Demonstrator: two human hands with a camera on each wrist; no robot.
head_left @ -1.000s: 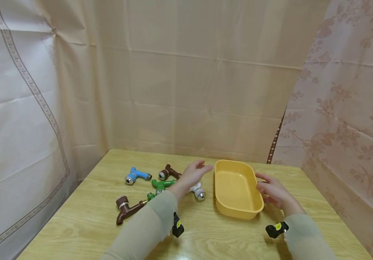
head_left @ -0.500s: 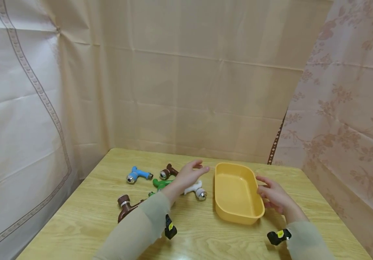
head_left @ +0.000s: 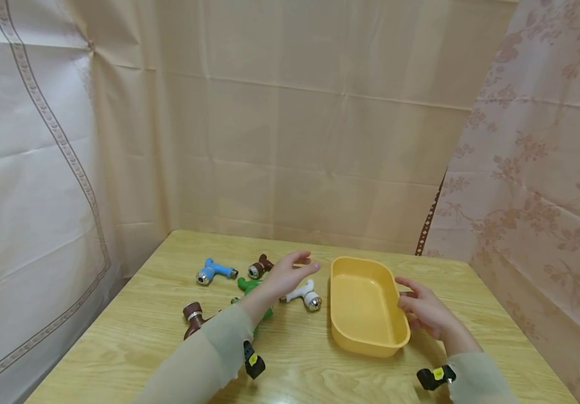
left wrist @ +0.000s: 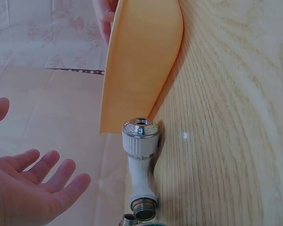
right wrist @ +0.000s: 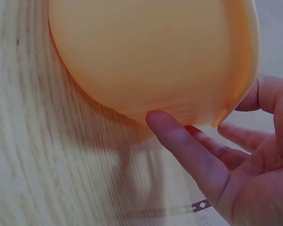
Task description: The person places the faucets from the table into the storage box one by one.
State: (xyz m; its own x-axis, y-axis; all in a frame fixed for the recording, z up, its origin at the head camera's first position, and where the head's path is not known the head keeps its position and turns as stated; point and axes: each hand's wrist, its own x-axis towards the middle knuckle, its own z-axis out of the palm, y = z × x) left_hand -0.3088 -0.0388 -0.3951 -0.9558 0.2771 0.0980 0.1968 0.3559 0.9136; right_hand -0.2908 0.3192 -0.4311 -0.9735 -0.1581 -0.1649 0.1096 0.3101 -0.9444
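A yellow tray [head_left: 368, 306] stands on the table, right of centre. My right hand [head_left: 428, 311] touches its right side with extended fingers; in the right wrist view, fingertips of the right hand [right wrist: 217, 160] lie against the tray wall [right wrist: 155, 61]. My left hand [head_left: 287, 275] hovers above the taps with fingers spread, holding nothing. Just right of it lies a white tap [head_left: 306, 294]. In the left wrist view the left hand [left wrist: 35, 188] is apart from the white tap [left wrist: 140, 174], and the tray [left wrist: 141, 61] stands beyond. A green tap [head_left: 249, 285] is partly hidden by my left arm.
Left of my left hand, a blue tap [head_left: 216, 270] and a brown tap [head_left: 260, 266] lie towards the back. Another brown tap [head_left: 195, 318] lies nearer, partly covered by the left sleeve. Cloth curtains [head_left: 300, 140] hang behind the table and at both sides.
The tray has shifted slightly towards the near edge, with my right hand moving along at its side. My left hand has drawn back to the left, uncovering more of the white tap.
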